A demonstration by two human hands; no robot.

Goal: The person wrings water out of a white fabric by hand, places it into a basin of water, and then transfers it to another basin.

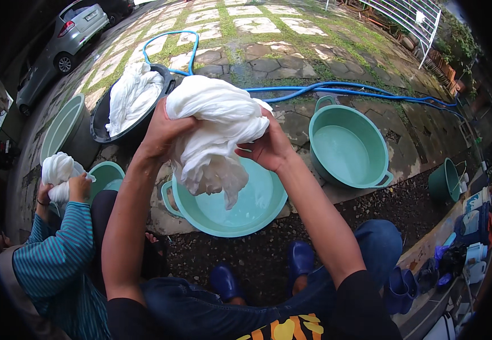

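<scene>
A bunched white cloth (214, 122) hangs wet-looking and folded between my two hands, its lower end dangling over a green basin (234, 231) of cloudy water. My left hand (165, 131) grips the bundle at its left side, thumb across the front. On the opposite side my right hand (269, 146) holds the cloth's edge, with some of its fingers hidden behind the fabric. Both forearms are raised above the basin.
A second green basin (386, 139) with water stands to the right. A black tub (95, 127) heaped with white cloth is at the far left. Beside me a person in striped sleeves (53, 255) twists another white cloth. A blue hose (325, 86) crosses the paving.
</scene>
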